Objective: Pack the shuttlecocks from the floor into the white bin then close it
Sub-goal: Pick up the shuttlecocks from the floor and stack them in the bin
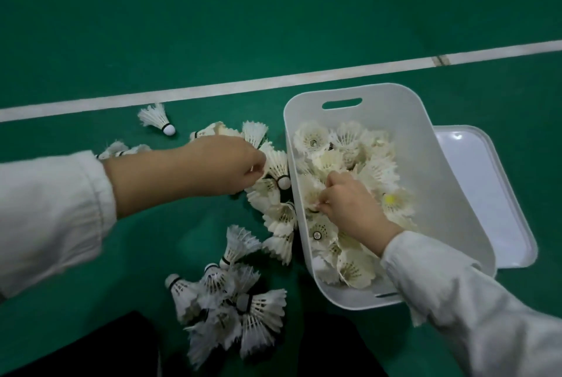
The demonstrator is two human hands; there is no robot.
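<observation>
Just past left hand (231, 163), against white bin (438, 169) wall: loose shuttlecocks (273, 212) on floor (152, 42). Left curled, pinching one by feather skirt. Right hand (349, 203) inside bin, curled on another. Judged featherlight, skirts crushable; cork base safest hold.

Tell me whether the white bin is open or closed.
Open. The lid lies on the floor beside the white bin, not on it, and the shuttlecocks inside show from above.
</observation>
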